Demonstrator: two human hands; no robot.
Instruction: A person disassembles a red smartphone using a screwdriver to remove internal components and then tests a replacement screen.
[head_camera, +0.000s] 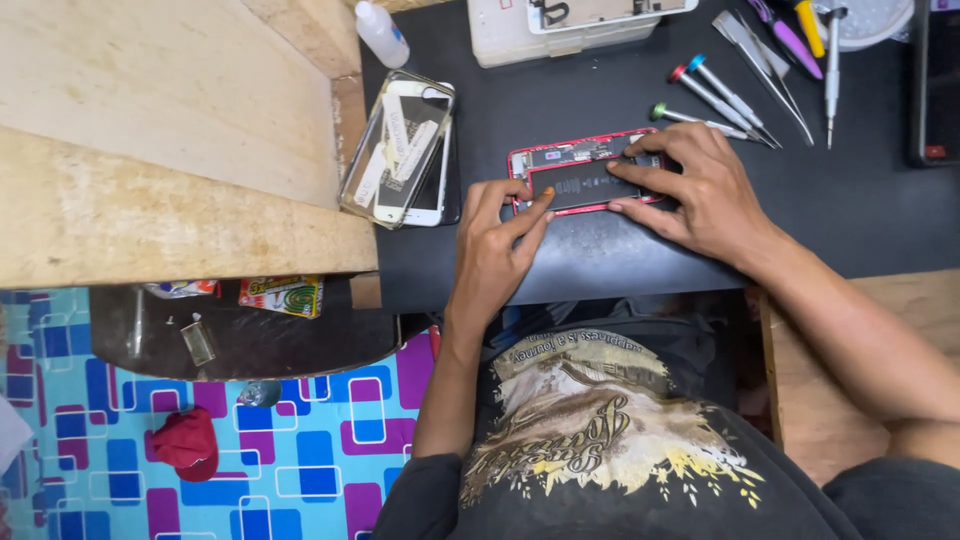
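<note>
Both hands pressed on the opened red phone (583, 172) lying on the black mat (850, 200): left hand (492, 245) fingers spread, tips on its near-left edge; right hand (690, 185) fingers splayed across the battery end. Even, flat fingertip pressure seemed wisest.

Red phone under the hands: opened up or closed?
Opened up: the red phone lies screenless, its black battery and circuit board exposed.

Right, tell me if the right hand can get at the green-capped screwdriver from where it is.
Probably yes: the right hand rests on the open red phone, and the green-capped screwdriver lies just beyond its fingers on bare mat, nothing between.
</note>
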